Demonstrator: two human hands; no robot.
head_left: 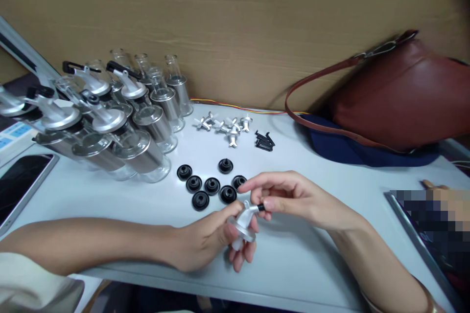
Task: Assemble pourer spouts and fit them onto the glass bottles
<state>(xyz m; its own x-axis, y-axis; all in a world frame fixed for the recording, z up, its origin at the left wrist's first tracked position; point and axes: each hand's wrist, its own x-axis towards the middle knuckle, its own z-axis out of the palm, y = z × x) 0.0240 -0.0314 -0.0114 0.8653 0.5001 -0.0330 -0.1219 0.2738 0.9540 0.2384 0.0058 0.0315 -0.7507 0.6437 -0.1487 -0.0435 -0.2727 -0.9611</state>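
Observation:
Near the table's front edge, my left hand (pixel 216 234) grips a silver pourer spout (pixel 243 220) by its round flange, with the nozzle tilted up to the right. At the nozzle's tip, my right hand (pixel 290 199) pinches a small black piece (pixel 261 207), which touches the spout; most of it is hidden by the fingers. Just beyond my hands lie several black round stoppers (pixel 200 200). Farther back are a cluster of silver pourer spouts (pixel 232 138) and a small pile of black clips (pixel 264 141).
Several glass bottles with metal sleeves (pixel 141 154) crowd the left, some topped with pourers. A tablet-like device (pixel 27 181) lies at far left. A brown leather bag (pixel 400 98) rests on dark blue cloth (pixel 330 142) at right. Cardboard (pixel 235 29) walls the back.

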